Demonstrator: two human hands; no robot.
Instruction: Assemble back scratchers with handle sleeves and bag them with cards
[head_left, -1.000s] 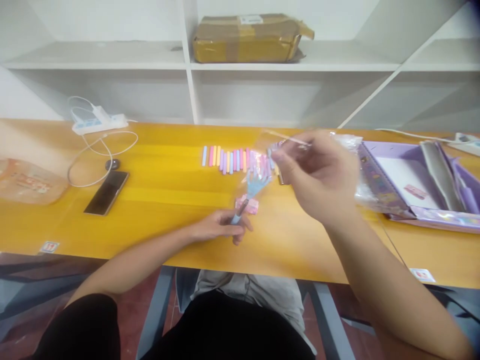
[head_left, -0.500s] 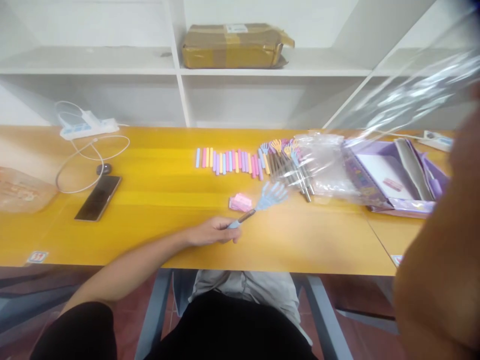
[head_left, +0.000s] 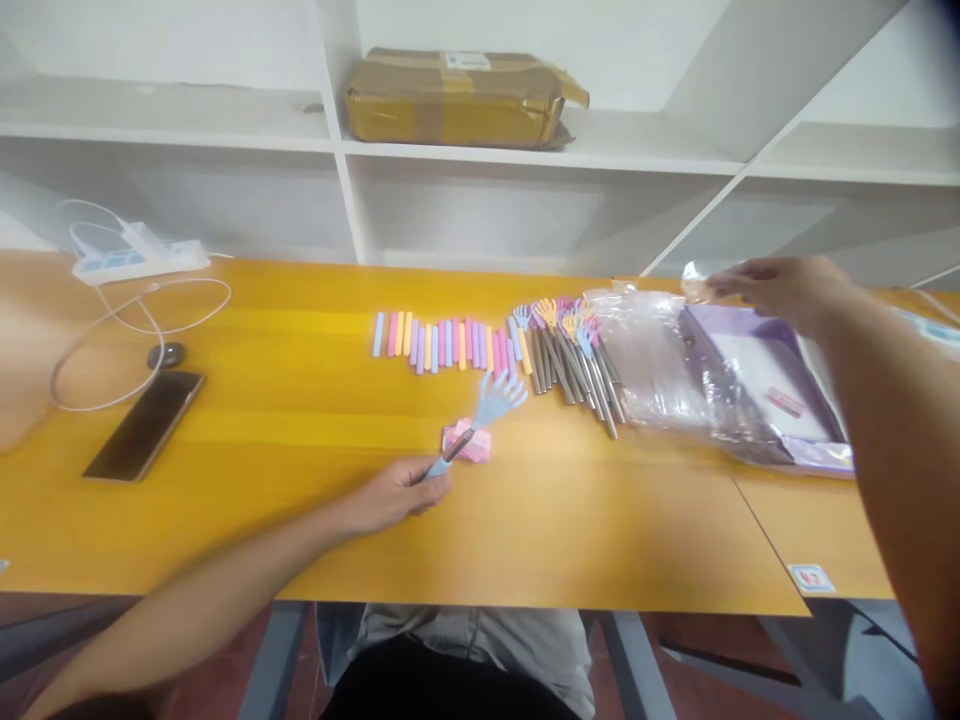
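My left hand [head_left: 394,492] rests on the yellow table [head_left: 300,480], closed on the handle of a light blue hand-shaped back scratcher [head_left: 480,418] whose claw points up and right. A small pink packet [head_left: 469,443] lies just under the scratcher. My right hand [head_left: 780,285] reaches far right above the purple box [head_left: 757,385], fingers pinched on a bit of clear plastic wrap [head_left: 694,275]. A bundle of several more scratchers [head_left: 574,355] lies beside a heap of clear plastic bags [head_left: 660,370]. A row of pastel caps [head_left: 442,343] lies behind.
A phone [head_left: 142,425], a round dark object [head_left: 166,354], a white cable and a power strip [head_left: 139,258] sit at the left. White shelves behind hold a cardboard parcel [head_left: 457,97]. The table's front edge runs near my body.
My right hand moved from the middle, lifted the clear wrapper off toward the right, and now hovers over the purple box. The left hand stayed holding the blue scratcher, now unwrapped.
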